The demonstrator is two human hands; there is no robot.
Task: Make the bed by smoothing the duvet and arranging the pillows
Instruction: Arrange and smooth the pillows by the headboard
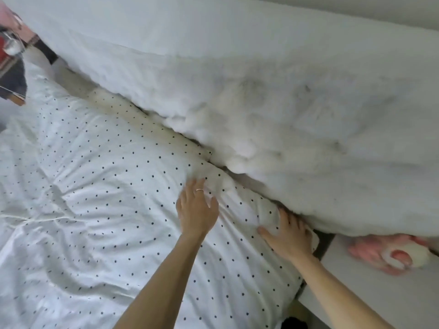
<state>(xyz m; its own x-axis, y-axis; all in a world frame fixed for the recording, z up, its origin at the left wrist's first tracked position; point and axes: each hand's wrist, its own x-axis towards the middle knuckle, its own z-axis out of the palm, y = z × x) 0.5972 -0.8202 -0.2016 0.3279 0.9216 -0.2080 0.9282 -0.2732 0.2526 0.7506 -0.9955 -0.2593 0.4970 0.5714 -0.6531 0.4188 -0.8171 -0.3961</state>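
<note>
A white duvet with small black dots (99, 191) covers the bed, wrinkled across the middle. Along its far edge lies a big fluffy white pillow or fur throw (273, 119) that leans against the white headboard or wall (213, 24). My left hand (197, 208) rests flat on the dotted fabric with fingers spread and a ring showing. My right hand (288, 236) presses on the dotted fabric at the bed's corner, just under the fluffy edge, fingers apart and slightly curled into the cloth.
A white ledge or side table (380, 293) stands to the right of the bed with a pink and white object (392, 255) on it, partly under the fluffy edge. Dark clothing and red and pink items (11, 55) sit at the top left corner.
</note>
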